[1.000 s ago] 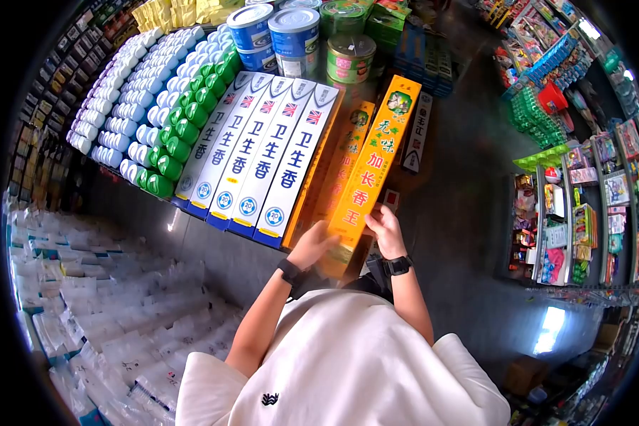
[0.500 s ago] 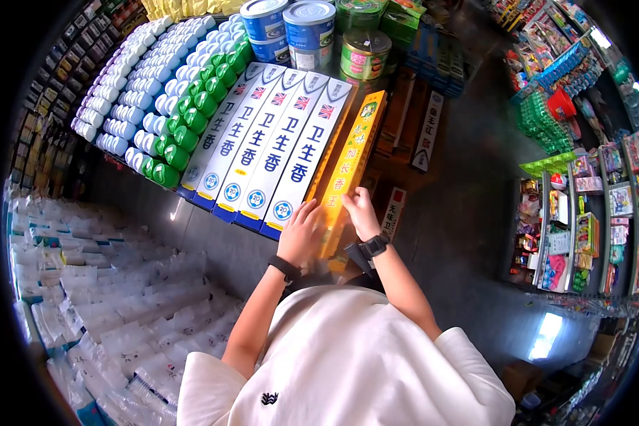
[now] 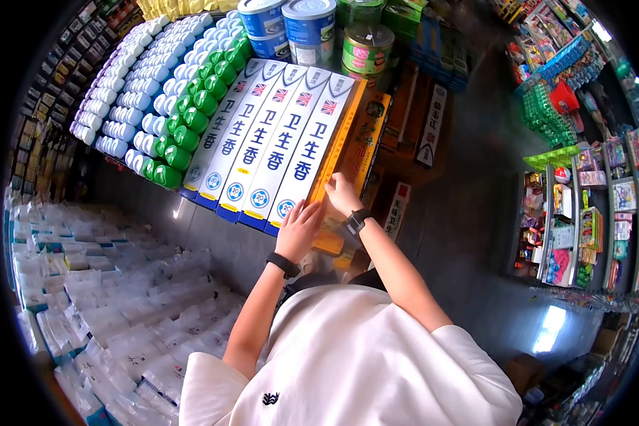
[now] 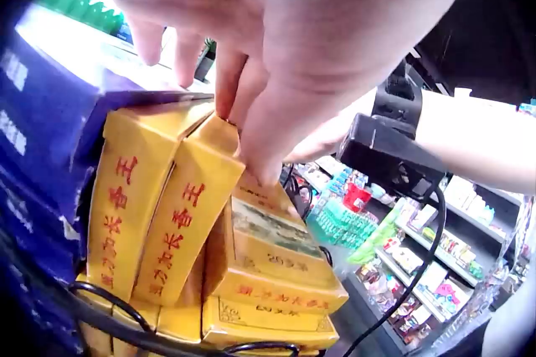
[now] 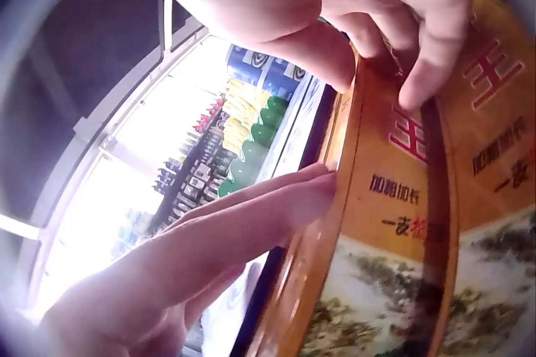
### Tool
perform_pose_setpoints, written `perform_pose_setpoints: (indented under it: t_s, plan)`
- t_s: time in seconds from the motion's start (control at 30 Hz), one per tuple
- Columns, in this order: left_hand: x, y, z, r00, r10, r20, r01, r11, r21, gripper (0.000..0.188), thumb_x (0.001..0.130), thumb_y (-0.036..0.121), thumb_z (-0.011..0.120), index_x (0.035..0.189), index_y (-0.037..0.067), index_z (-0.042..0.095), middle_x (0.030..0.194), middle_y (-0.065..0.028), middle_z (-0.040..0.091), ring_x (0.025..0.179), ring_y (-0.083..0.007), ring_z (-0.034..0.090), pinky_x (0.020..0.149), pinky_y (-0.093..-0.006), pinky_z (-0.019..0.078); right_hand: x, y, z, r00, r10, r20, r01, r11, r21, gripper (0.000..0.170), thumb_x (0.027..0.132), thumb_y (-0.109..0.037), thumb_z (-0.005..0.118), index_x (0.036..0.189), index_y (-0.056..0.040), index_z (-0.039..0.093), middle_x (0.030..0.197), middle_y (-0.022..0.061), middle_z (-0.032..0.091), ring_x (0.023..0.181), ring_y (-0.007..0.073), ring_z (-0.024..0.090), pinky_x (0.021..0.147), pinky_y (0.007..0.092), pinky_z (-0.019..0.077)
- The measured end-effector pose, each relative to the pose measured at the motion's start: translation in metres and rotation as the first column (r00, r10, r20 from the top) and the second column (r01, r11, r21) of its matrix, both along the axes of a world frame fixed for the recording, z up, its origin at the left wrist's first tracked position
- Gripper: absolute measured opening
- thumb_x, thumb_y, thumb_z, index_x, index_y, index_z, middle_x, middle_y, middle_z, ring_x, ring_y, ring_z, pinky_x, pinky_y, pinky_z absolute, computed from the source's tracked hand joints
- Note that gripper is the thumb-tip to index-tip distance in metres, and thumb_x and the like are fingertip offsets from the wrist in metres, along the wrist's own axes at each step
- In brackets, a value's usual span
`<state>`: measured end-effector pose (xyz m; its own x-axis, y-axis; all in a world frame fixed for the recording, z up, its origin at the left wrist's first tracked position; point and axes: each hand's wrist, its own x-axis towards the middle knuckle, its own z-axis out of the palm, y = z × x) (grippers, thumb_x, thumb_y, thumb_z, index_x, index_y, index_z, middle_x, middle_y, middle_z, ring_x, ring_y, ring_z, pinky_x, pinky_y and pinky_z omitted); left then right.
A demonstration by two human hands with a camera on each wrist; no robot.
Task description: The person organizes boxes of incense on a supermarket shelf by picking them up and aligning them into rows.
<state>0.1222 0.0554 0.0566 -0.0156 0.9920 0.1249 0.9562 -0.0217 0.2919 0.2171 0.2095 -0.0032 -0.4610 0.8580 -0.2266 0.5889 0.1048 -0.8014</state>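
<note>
Two narrow yellow boxes (image 4: 172,198) stand side by side on edge, close against the row of white boxes (image 3: 291,142). In the head view my left hand (image 3: 299,228) lies at the near end of the row, its fingers fairly straight; the right wrist view shows the left fingers (image 5: 276,206) touching a yellow box's edge. My right hand (image 3: 343,194) pinches the top of a yellow box (image 5: 377,198), thumb on one side and fingers on the printed face. Another yellow box with dark shadow (image 3: 373,128) stands to the right. The palm hides part of the boxes in the left wrist view.
Green-capped bottles (image 3: 184,136) and blue tins (image 3: 309,28) stand left of and behind the boxes. More yellow boxes (image 4: 272,248) lie lower down. Plastic-wrapped packs (image 3: 121,284) spread at lower left; stocked shelves (image 3: 593,213) stand at the right.
The yellow box held out over the others a second ago has come down and left against the row of white boxes. My right hand has shifted left and up, closer to the left hand.
</note>
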Motion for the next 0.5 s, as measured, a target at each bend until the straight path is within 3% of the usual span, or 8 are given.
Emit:
perform_pose_setpoints:
  t_s: [0.07,0.17,0.2,0.3,0.5]
  plan:
    - [0.003,-0.001,-0.002,0.999,0.011,-0.045,-0.012,0.999,-0.033,0.057,0.075,0.018,0.063,0.129,0.013,0.046,0.133,0.0,0.044,0.128,-0.0251,0.035,0.104,-0.0368,0.029,0.007,0.005,-0.009,0.982,0.106,0.155,-0.145,0.953,0.266,0.038,0.087,-0.022,0.056,0.113,0.0047,0.049,0.114,0.0272,0.05,0.106,0.0417,0.051,0.09,0.0412,0.0426]
    - [0.005,0.0,-0.002,0.998,0.015,-0.066,-0.019,0.998,-0.063,0.059,0.075,0.019,0.064,0.13,0.012,0.044,0.134,0.0004,0.042,0.128,-0.0247,0.033,0.105,-0.0383,0.028,0.011,0.004,0.017,0.99,0.12,0.073,-0.124,0.991,0.052,0.04,0.087,-0.022,0.056,0.115,0.0064,0.05,0.118,0.0253,0.046,0.109,0.0406,0.048,0.094,0.0395,0.0403]
    - [0.005,0.001,-0.002,0.997,0.02,-0.071,-0.025,0.997,-0.077,0.06,0.074,0.02,0.064,0.13,0.011,0.044,0.134,0.0004,0.042,0.128,-0.0248,0.034,0.105,-0.0386,0.0271,0.011,0.005,0.021,0.982,0.138,0.13,-0.144,0.989,0.033,0.047,0.086,-0.022,0.056,0.122,0.0069,0.046,0.118,0.0257,0.046,0.108,0.0394,0.05,0.093,0.0399,0.0407]
    - [0.006,0.002,-0.002,0.998,0.022,-0.057,-0.026,0.997,-0.073,0.057,0.074,0.018,0.064,0.128,0.011,0.046,0.132,0.0,0.043,0.126,-0.025,0.035,0.105,-0.038,0.0271,0.014,0.002,0.018,0.994,0.076,0.081,-0.08,0.996,0.044,0.049,0.086,-0.021,0.057,0.124,0.0062,0.044,0.118,0.0251,0.047,0.107,0.0363,0.051,0.092,0.0383,0.0422]
    - [0.013,0.007,-0.003,0.998,0.048,-0.045,-0.051,0.996,-0.075,0.059,0.073,0.014,0.067,0.128,0.009,0.044,0.132,-0.0035,0.042,0.127,-0.0265,0.033,0.105,-0.038,0.027,0.036,0.009,0.011,0.968,-0.021,-0.251,-0.011,0.992,-0.124,0.045,0.085,-0.021,0.058,0.122,0.0035,0.047,0.108,0.0194,0.055,0.1,0.0326,0.055,0.087,0.035,0.0452]
